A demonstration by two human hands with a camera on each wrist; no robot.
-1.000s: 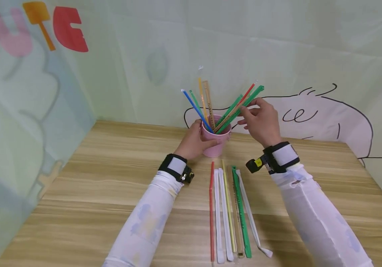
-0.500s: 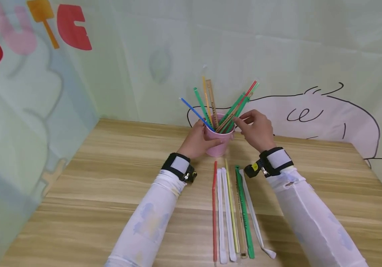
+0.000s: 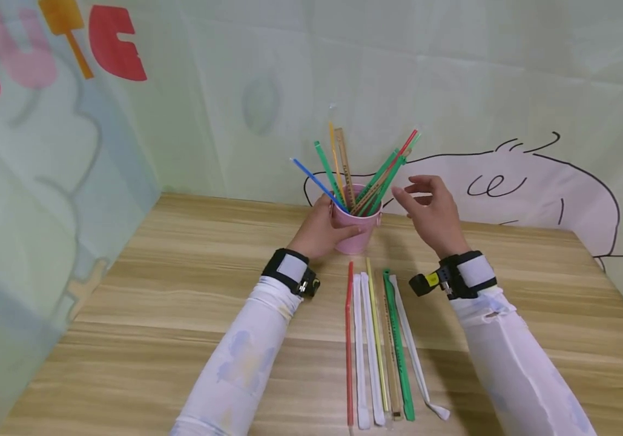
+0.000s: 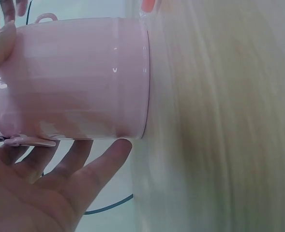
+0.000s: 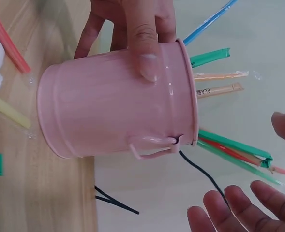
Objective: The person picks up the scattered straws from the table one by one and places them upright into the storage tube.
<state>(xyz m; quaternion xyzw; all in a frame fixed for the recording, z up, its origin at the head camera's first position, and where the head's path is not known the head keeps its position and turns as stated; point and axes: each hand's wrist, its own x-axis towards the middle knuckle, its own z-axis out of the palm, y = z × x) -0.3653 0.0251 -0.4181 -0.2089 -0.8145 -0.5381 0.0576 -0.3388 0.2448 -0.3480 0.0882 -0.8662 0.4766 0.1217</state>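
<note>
A small pink bucket (image 3: pixel 356 239) stands at the back of the table, and my left hand (image 3: pixel 315 231) grips its left side, thumb across the front. In the right wrist view that thumb (image 5: pixel 144 53) lies on the bucket's wall near the rim. Out of the bucket lean several wrapped drinking straws: a blue straw (image 3: pixel 315 180), an orange straw (image 3: pixel 335 151), a brown paper-wrapped straw (image 3: pixel 344 158), green ones and a red-tipped one. My right hand (image 3: pixel 434 213) hovers just right of the straws, fingers loosely bent and holding nothing, a gap between it and them.
Several straws lie side by side in front of the bucket: a red straw (image 3: pixel 349 345), two white paper-wrapped ones, a yellow straw (image 3: pixel 378 339), a brown one, a green straw (image 3: pixel 400 351) and a bent white straw (image 3: pixel 413 351). Behind the wooden table (image 3: pixel 180 290) hangs a printed cloth (image 3: pixel 207 91).
My right hand lowered a green straw deeper into the bucket, let it go and drew back to the right. The blue straw has tipped further left. My left hand keeps its grip.
</note>
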